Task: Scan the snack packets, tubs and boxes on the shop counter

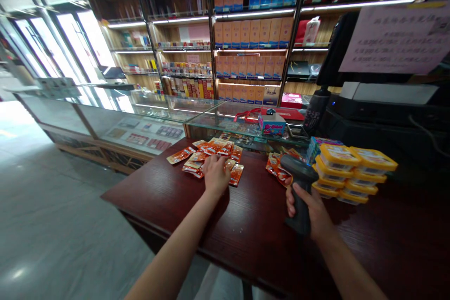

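A loose pile of orange-and-cream snack packets (213, 146) lies on the dark wooden counter. My left hand (216, 174) is over its front, fingers curled down onto the packets; the fingertips are hidden among them. In my right hand (312, 208) is a black handheld barcode scanner (298, 168), gripped round its handle and held upright above the counter, its head tilted to the left. Behind the scanner, a second, smaller group of orange snack packets (276, 168) is partly covered by it.
Stacked yellow-lidded tubs (351, 171) stand right of the scanner, near a monitor (335, 51) with a paper sign. Beyond the wooden counter (168, 197) are a glass display case (204, 117) and a small blue-and-pink box (273, 126). Shelves of boxes line the back wall.
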A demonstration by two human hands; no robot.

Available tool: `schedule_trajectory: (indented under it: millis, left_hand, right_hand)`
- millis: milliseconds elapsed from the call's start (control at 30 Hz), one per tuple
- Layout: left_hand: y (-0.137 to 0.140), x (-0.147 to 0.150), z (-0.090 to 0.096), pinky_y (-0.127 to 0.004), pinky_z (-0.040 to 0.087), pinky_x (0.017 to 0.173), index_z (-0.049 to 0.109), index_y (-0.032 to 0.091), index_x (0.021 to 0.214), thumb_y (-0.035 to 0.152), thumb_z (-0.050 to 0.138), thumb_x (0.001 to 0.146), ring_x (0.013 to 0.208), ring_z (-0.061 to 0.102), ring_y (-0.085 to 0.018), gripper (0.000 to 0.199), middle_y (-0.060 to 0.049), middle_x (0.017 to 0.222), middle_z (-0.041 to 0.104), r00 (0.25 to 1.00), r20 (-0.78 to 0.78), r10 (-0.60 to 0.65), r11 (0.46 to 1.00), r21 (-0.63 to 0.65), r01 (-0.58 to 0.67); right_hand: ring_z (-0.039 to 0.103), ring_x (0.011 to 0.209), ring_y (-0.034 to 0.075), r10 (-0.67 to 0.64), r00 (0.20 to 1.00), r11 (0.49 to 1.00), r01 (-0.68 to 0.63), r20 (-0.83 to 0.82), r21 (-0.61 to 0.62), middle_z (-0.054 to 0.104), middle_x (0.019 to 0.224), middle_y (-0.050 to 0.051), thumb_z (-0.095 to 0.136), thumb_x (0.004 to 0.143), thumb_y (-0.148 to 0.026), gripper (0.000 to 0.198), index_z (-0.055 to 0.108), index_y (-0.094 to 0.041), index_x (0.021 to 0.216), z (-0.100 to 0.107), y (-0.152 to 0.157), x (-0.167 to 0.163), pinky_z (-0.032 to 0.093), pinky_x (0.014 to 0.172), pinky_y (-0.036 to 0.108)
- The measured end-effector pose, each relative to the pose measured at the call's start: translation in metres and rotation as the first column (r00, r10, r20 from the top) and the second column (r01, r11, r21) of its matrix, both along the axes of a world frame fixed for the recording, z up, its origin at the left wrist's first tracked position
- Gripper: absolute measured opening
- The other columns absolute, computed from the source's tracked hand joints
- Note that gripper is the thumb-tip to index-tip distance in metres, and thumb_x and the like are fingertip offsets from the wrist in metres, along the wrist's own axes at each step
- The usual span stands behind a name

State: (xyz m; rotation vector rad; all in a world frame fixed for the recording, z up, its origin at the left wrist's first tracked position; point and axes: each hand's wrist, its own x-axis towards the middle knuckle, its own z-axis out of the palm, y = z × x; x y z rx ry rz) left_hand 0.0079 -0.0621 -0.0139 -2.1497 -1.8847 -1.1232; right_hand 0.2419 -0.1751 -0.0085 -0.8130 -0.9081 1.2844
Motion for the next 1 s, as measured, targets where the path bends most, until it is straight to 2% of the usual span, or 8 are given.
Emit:
schedule_trajectory:
  millis: [133,267,433,600,733,833,933,1000]
  left_hand:
    - [-0.007,-0.022,-0.004,-0.044,0.035,0.095,0.063,0.022,0.108,0.014,0.056,0.069,0.111,0.047,-0.031,0.04,-0.011,0.11,0.056,0.976,-0.02,0.219,0.976,-0.017,-0.219]
    - [-0.005,-0.03,-0.01,-0.043,0.037,0.089,0.065,0.023,0.106,0.023,0.057,0.071,0.109,0.048,-0.032,0.036,-0.01,0.109,0.058,0.959,-0.008,0.284,0.958,-0.041,-0.284]
    - [-0.001,-0.031,-0.011,-0.042,0.037,0.085,0.072,0.023,0.09,0.027,0.054,0.077,0.1,0.052,-0.029,0.023,-0.008,0.1,0.064,0.968,-0.025,0.248,0.968,-0.025,-0.249]
    - [-0.003,-0.032,-0.009,-0.04,0.036,0.086,0.073,0.023,0.08,0.028,0.054,0.081,0.095,0.054,-0.026,0.02,-0.006,0.093,0.067,0.978,-0.007,0.209,0.978,0.029,-0.209]
    - [-0.008,-0.026,-0.007,-0.036,0.037,0.086,0.072,0.023,0.081,0.027,0.054,0.083,0.094,0.054,-0.022,0.019,-0.004,0.093,0.066,0.998,-0.055,0.02,0.993,0.118,-0.014]
    - [-0.012,-0.017,-0.007,-0.034,0.038,0.085,0.072,0.024,0.08,0.03,0.056,0.083,0.093,0.054,-0.021,0.017,-0.004,0.091,0.065,0.991,-0.102,-0.087,0.991,0.096,0.097]
    - [-0.014,-0.011,-0.008,-0.034,0.039,0.082,0.071,0.023,0.074,0.041,0.058,0.081,0.091,0.054,-0.022,0.023,-0.005,0.088,0.064,0.991,-0.109,-0.075,0.996,0.032,0.079]
    - [-0.014,-0.011,-0.007,-0.035,0.039,0.084,0.07,0.022,0.078,0.049,0.058,0.079,0.093,0.054,-0.024,0.03,-0.007,0.091,0.063,0.994,-0.11,0.011,1.0,0.022,-0.008]
  right_hand:
    - [0.048,0.041,0.007,0.008,1.0,1.0,-0.008,-0.007,-0.01,0.054,0.057,-0.007,0.068,0.079,-0.039,0.025,0.057,-0.021,0.093,-0.003,0.0,-0.001,0.041,0.039,0.018]
    - [0.048,0.041,0.007,0.003,1.0,1.0,-0.003,0.006,-0.005,0.053,0.057,-0.007,0.067,0.08,-0.04,0.025,0.057,-0.021,0.093,-0.002,-0.002,-0.002,0.04,0.039,0.018]
    - [0.048,0.04,0.006,-0.007,1.0,1.0,0.007,0.012,-0.004,0.053,0.058,-0.007,0.067,0.08,-0.039,0.025,0.057,-0.021,0.094,-0.002,-0.002,-0.003,0.04,0.038,0.018]
    - [0.048,0.04,0.006,0.002,1.0,1.0,-0.002,0.004,0.0,0.054,0.057,-0.007,0.066,0.081,-0.038,0.023,0.057,-0.021,0.093,-0.003,-0.001,-0.002,0.04,0.038,0.018]
    - [0.048,0.04,0.006,0.001,1.0,1.0,-0.001,-0.001,-0.003,0.054,0.057,-0.007,0.067,0.08,-0.038,0.023,0.058,-0.021,0.093,-0.003,-0.001,-0.002,0.04,0.038,0.018]
    - [0.048,0.04,0.006,0.014,1.0,1.0,-0.014,-0.003,0.0,0.054,0.057,-0.007,0.067,0.081,-0.038,0.023,0.058,-0.021,0.093,-0.003,0.0,-0.002,0.041,0.038,0.018]
    - [0.048,0.04,0.006,0.007,1.0,1.0,-0.007,-0.004,-0.003,0.054,0.057,-0.007,0.067,0.08,-0.039,0.024,0.058,-0.021,0.094,-0.003,0.0,-0.002,0.041,0.039,0.018]
    - [0.048,0.04,0.006,0.0,1.0,1.0,0.0,0.001,-0.001,0.054,0.057,-0.007,0.067,0.08,-0.039,0.024,0.058,-0.021,0.094,-0.004,0.0,-0.002,0.041,0.038,0.018]
